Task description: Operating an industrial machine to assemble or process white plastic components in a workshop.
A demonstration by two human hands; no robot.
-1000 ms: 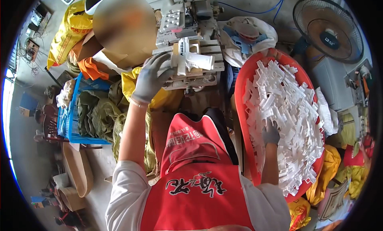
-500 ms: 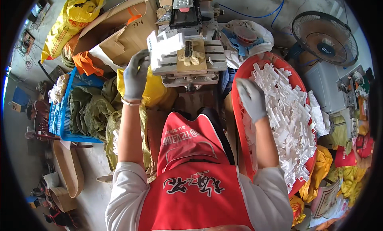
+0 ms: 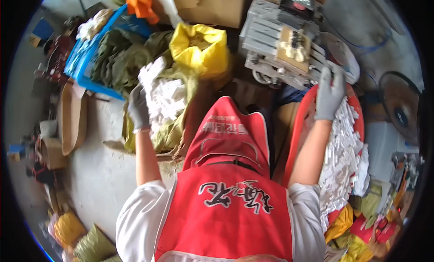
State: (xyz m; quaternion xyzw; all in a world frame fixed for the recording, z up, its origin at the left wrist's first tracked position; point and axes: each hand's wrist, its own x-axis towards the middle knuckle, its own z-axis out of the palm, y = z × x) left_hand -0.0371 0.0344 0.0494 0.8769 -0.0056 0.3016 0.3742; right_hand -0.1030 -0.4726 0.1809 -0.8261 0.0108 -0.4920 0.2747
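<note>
My left hand [image 3: 139,107], in a grey glove, is at the left rim of an olive woven sack [image 3: 190,88] filled with white plastic pieces. Its fingers are partly hidden and look closed on a small bunch of white plastic pieces [image 3: 152,70] at the sack's far edge. My right hand [image 3: 331,91], gloved too, is open above the far end of a red tub [image 3: 297,119], close to the machine table's right corner. Loose white plastic parts [image 3: 340,149] heap up in that tub. On the slotted metal machine table [image 3: 260,33] a tan board [image 3: 304,63] carries a pale shaped fixture.
Beyond the sack stands a yellow bag [image 3: 205,58]. A blue basket [image 3: 86,65] with dark green cloth is at the far left. Cardboard [image 3: 212,9] lies behind them. A fan [image 3: 400,99] stands at the right, and another person's arm [image 3: 384,248] shows at lower right.
My left hand has carried the white pieces from the machine table down to the sack. My right hand has moved forward toward the table corner and spread its fingers. The view has swung left.
</note>
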